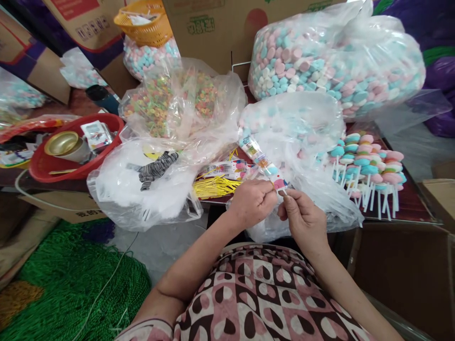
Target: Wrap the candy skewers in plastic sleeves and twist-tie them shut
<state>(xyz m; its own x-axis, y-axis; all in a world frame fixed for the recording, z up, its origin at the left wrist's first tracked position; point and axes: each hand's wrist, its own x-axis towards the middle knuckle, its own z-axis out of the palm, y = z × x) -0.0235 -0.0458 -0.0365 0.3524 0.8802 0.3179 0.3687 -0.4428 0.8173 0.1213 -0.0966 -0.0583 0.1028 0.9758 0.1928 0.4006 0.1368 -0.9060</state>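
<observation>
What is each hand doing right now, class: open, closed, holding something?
Left hand: closed, gripping the lower end of a printed wrapper.
Right hand: closed, thumb and finger pinching what looks like a white stick at that end.

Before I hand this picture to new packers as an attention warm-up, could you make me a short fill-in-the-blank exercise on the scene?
1. The thin strips beside the left hand are coloured ____.
2. Seen by the wearer, the sweets on sticks lie to the ____ of the right hand.
3. The round tub holding a gold-coloured bowl is ____.
4. The heap of cords at lower left is mostly ____.

Missing words: yellow; right; red; green.
</observation>
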